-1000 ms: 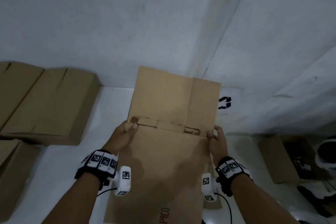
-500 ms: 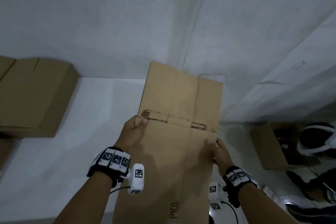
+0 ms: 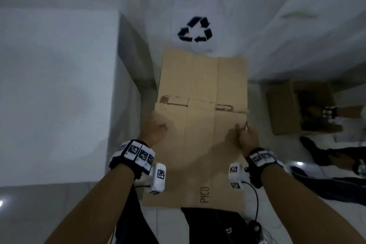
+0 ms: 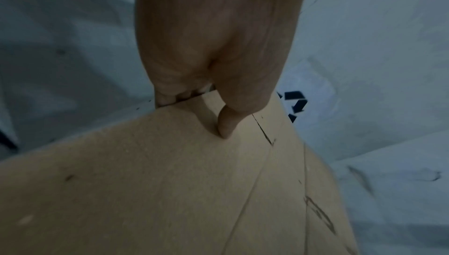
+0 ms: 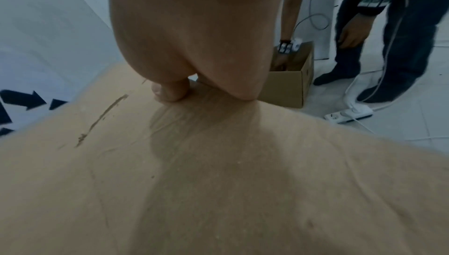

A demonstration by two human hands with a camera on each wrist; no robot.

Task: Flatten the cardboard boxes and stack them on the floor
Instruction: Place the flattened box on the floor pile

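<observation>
While held off floor, flattened box (image 3: 200, 130) pinched: left hand (image 3: 156, 128) left edge, right hand (image 3: 247, 136) right edge.

The head camera looked down from above at both arms and the flat cardboard (image 3: 200, 125). Each wrist camera sat very close behind its hand, looking along the fingers over the same cardboard. All three saw the recycling sign (image 3: 195, 29). The head and right wrist cameras both saw the open box (image 5: 289, 84).
</observation>
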